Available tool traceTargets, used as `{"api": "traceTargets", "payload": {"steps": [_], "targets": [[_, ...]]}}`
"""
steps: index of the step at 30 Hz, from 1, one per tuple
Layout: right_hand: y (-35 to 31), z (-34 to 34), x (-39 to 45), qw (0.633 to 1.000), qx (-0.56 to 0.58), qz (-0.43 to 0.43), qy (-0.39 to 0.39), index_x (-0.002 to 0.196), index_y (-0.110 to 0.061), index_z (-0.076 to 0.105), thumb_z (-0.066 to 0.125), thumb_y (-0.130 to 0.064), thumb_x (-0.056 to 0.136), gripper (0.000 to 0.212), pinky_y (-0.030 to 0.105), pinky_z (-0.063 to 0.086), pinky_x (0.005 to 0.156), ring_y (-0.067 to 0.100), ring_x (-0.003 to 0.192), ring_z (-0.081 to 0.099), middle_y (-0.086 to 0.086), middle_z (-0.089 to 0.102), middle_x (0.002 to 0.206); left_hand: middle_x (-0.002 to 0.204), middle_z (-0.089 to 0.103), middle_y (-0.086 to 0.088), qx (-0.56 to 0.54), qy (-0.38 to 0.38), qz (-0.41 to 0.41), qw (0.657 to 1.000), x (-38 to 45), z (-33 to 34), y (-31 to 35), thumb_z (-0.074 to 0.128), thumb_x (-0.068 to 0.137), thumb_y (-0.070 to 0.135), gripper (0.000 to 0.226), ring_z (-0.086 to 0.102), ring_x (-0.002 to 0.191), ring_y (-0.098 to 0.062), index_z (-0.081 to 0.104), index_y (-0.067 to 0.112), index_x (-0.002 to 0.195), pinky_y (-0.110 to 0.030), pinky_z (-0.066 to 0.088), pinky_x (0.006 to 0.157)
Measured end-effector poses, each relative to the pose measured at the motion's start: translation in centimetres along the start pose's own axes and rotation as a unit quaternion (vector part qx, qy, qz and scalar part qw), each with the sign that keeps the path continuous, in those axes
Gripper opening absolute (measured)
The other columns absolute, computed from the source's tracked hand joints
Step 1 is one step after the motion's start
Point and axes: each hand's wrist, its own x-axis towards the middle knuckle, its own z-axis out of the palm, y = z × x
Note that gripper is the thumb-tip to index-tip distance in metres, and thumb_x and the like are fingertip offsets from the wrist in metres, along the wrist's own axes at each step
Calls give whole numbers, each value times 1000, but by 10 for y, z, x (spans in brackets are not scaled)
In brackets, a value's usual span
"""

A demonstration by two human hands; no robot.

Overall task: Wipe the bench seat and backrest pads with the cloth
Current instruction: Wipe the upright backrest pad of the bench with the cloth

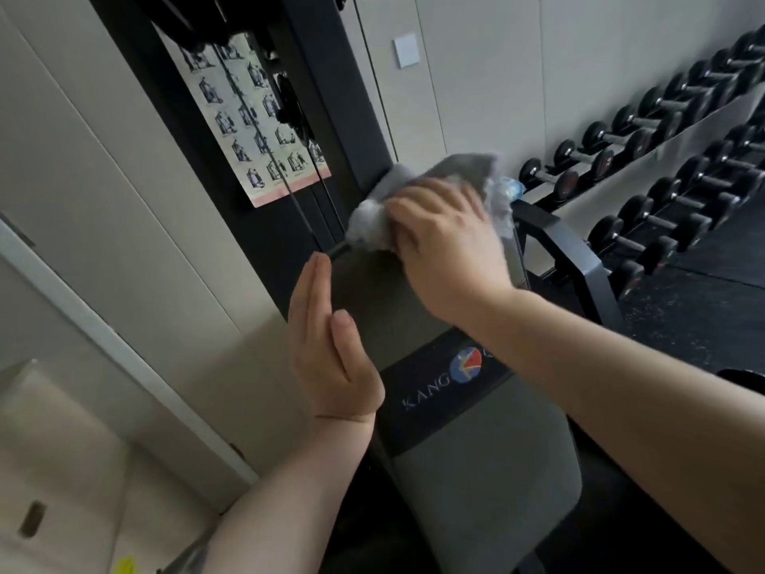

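**Wiping the top of the backrest pad**

Rising up the middle of the view, the backrest pad (pixel 476 470) is a long grey cushion crossed by a black band that bears a partly hidden logo and the letters "KANG". Behind it stands a black machine frame (pixel 331 118) with an exercise chart (pixel 248 118) fixed to it, and rows of black dumbbells (pixel 645 130) fill a rack along the right wall. A cardboard box (pixel 54 470) sits at lower left.

The right hand (pixel 451 238) presses the cloth (pixel 418 192), a crumpled, fluffy grey rag, against the top end of the pad; its fingers lie spread over the fabric, so whether the grip pinches it I cannot tell. The left hand (pixel 331 345) is flat and straight-fingered, its palm touching the pad's left edge below the cloth.
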Motion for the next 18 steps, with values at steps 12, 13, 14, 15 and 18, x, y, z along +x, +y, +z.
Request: {"api": "traceTargets", "payload": {"steps": [12,13,14,15,18], "targets": [[59,-14,11,998,53,5,-44,123,-12,63,34,-29,95,43,51,30,111,26,131,46,4,60,131,115,69,-6,44,-184,19,982,74,-1,-9,41,99,16,33,57,106,-1,67,4,115,-8,41,93],[57,-14,12,997,65,20,-30,121,-10,64,36,-26,96,41,51,31,110,28,130,47,5,61,129,114,69,-5,42,-206,26,977,79,-2,-11,43,99,16,32,56,106,1,67,4,115,-6,40,92],[53,-12,10,997,68,30,-12,121,-11,64,37,-24,96,39,52,30,110,28,130,46,5,61,129,115,68,-4,41,-213,31,976,81,-3,-13,44,99,17,31,55,107,2,67,4,116,-5,39,93],[47,-10,5,997,64,31,0,124,-13,63,38,-24,96,39,54,28,112,27,132,44,3,60,132,115,67,-4,41,-211,35,976,80,-3,-14,45,99,17,31,54,108,2,66,3,117,-6,39,94],[31,-5,-11,997,47,-56,-23,137,-23,52,41,-23,96,42,49,17,118,21,139,35,-2,50,143,114,68,-9,45,-210,51,975,76,-2,-15,46,98,13,30,55,104,-1,65,0,118,-6,40,92]]}}
